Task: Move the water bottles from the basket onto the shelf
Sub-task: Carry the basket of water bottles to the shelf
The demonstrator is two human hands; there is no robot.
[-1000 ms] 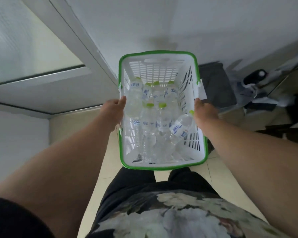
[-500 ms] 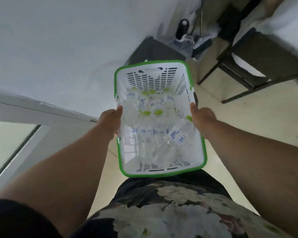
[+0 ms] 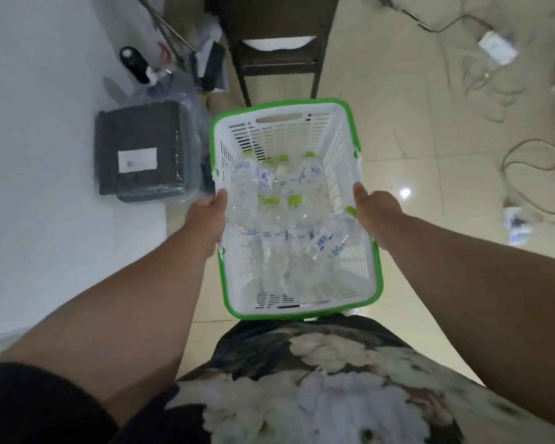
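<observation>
Pale floor tiles [image 3: 398, 91] are crossed by loose cables [image 3: 526, 174], with a dark box [image 3: 141, 149] by the white wall at left and a chair [image 3: 276, 43] ahead. The basket [image 3: 302, 105] is gripped at its left rim by the left hand [image 3: 207, 216], the water bottles [image 3: 282, 232] are seen lying inside, and its right rim is gripped by the right hand [image 3: 377, 216]. Carrying appears to be the step in hand; no shelf is seen, so one must be reached and the basket set down.

View swung right — chair [image 3: 277, 43] now ahead of basket [image 3: 350, 174].
</observation>
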